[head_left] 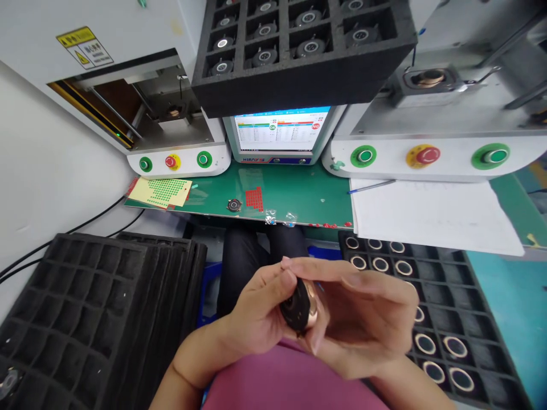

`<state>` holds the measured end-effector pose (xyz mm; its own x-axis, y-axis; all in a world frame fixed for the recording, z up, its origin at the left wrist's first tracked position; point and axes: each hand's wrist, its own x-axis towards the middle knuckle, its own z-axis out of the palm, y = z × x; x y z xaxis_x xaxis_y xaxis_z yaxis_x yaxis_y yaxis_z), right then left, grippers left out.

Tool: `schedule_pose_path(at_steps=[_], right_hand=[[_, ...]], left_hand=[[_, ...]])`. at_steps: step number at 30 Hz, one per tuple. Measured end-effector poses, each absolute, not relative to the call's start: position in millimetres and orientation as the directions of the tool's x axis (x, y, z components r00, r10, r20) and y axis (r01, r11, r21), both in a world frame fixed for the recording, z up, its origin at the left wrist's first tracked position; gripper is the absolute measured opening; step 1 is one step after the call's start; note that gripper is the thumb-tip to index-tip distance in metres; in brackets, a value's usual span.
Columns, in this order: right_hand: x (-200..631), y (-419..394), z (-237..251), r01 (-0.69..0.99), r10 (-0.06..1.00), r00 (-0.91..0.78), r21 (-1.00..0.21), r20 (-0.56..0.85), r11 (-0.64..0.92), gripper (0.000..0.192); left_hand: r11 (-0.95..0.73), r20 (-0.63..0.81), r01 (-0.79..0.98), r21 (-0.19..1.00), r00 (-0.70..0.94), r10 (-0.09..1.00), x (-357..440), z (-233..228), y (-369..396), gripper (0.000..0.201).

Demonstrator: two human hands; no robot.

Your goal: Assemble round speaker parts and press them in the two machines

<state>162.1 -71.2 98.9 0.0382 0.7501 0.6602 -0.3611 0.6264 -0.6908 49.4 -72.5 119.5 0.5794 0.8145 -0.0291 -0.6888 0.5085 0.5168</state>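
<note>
A small round black part with a copper-coloured ring (299,307) sits between both my hands, close to my body. My left hand (256,313) grips it from the left with thumb and fingers. My right hand (363,313) closes around it from the right, fingers stretched over the top. Just right of my hands, a black foam tray (482,296) holds several ring-shaped parts in its cells. Another round part (234,205) lies alone on the green mat (299,193).
A stack of black foam trays (94,307) stands at left. Two test machines (179,136) (431,148) with green and red buttons flank a monitor (280,134). A foam tray of parts (299,45) rests above. White paper (431,216) and sticker sheets (162,192) lie on the mat.
</note>
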Motion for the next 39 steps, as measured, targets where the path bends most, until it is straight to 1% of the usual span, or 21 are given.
schedule_pose_path(at_steps=[3, 5, 9, 14, 18, 21, 23, 25, 27, 28, 29, 30, 31, 32, 33, 34, 35, 37, 39], right_hand=[[164, -71, 98, -0.407, 0.754, 0.021, -0.683, 0.657, 0.607, 0.061], [167, -72, 98, -0.41, 0.789, -0.029, -0.727, 0.614, 0.551, 0.056], [177, -74, 101, -0.342, 0.825, -0.14, -0.809, 0.548, 0.479, 0.048], [180, -70, 105, -0.28, 0.827, -0.19, -0.836, 0.53, 0.472, 0.042], [171, -64, 105, -0.228, 0.813, -0.178, -0.827, 0.555, 0.515, 0.039], [162, -60, 103, -0.194, 0.805, -0.15, -0.815, 0.574, 0.546, 0.037], [155, -56, 99, -0.202, 0.808, -0.112, -0.81, 0.578, 0.551, 0.036], [150, -52, 93, -0.202, 0.827, -0.034, -0.814, 0.561, 0.544, 0.035], [147, -48, 86, -0.17, 0.835, 0.062, -0.819, 0.546, 0.548, 0.034], [147, -47, 82, -0.144, 0.833, 0.106, -0.821, 0.543, 0.553, 0.033], [147, -46, 78, -0.121, 0.83, 0.147, -0.823, 0.538, 0.555, 0.033], [149, -45, 74, -0.102, 0.828, 0.185, -0.828, 0.529, 0.551, 0.033], [151, -45, 69, -0.091, 0.831, 0.218, -0.837, 0.512, 0.539, 0.034], [154, -45, 65, -0.084, 0.839, 0.246, -0.851, 0.486, 0.518, 0.034], [157, -45, 61, -0.078, 0.85, 0.266, -0.868, 0.455, 0.49, 0.035], [160, -44, 56, -0.069, 0.862, 0.279, -0.887, 0.422, 0.457, 0.035], [163, -44, 52, -0.059, 0.874, 0.289, -0.904, 0.391, 0.424, 0.036], [167, -44, 44, -0.033, 0.891, 0.303, -0.931, 0.338, 0.365, 0.037], [170, -44, 37, -0.013, 0.901, 0.316, -0.948, 0.298, 0.318, 0.037]], left_hand=[[0.484, -0.024, -0.698, 0.527, 0.558, 0.83, 50, 121, -72, 0.042], [0.486, -0.031, -0.695, 0.53, 0.556, 0.83, 49, 121, -73, 0.042], [0.523, -0.039, -0.692, 0.497, 0.585, 0.81, 48, 118, -74, 0.041], [0.541, -0.066, -0.698, 0.468, 0.583, 0.809, 48, 118, -76, 0.04], [0.567, -0.165, -0.689, 0.452, 0.56, 0.812, 44, 122, -75, 0.041], [0.565, -0.226, -0.682, 0.464, 0.526, 0.82, 40, 122, -72, 0.041], [0.554, -0.274, -0.661, 0.506, 0.486, 0.83, 39, 119, -68, 0.04], [0.533, -0.295, -0.605, 0.591, 0.453, 0.841, 37, 113, -61, 0.044], [0.469, -0.245, -0.486, 0.737, 0.454, 0.856, 32, 105, -49, 0.058], [0.39, -0.199, -0.382, 0.838, 0.452, 0.87, 27, 100, -41, 0.065], [0.261, -0.157, -0.202, 0.944, 0.421, 0.893, 20, 95, -30, 0.069], [0.109, -0.119, 0.048, 0.993, 0.359, 0.926, 12, 88, -18, 0.067], [-0.02, -0.074, 0.321, 0.947, 0.279, 0.957, 1, 82, -4, 0.059], [-0.093, -0.019, 0.593, 0.8, 0.18, 0.983, -10, 74, 11, 0.046], [-0.077, 0.008, 0.739, 0.669, 0.096, 0.995, -21, 66, 26, 0.036], [-0.045, 0.012, 0.813, 0.58, 0.046, 0.999, -33, 57, 41, 0.034], [-0.017, -0.002, 0.856, 0.517, 0.021, 1.0, -43, 49, 55, 0.038], [0.003, -0.065, 0.894, 0.447, 0.029, 0.997, -58, 34, 77, 0.05], [-0.004, -0.131, 0.925, 0.38, 0.058, 0.99, -66, 23, 91, 0.054]])
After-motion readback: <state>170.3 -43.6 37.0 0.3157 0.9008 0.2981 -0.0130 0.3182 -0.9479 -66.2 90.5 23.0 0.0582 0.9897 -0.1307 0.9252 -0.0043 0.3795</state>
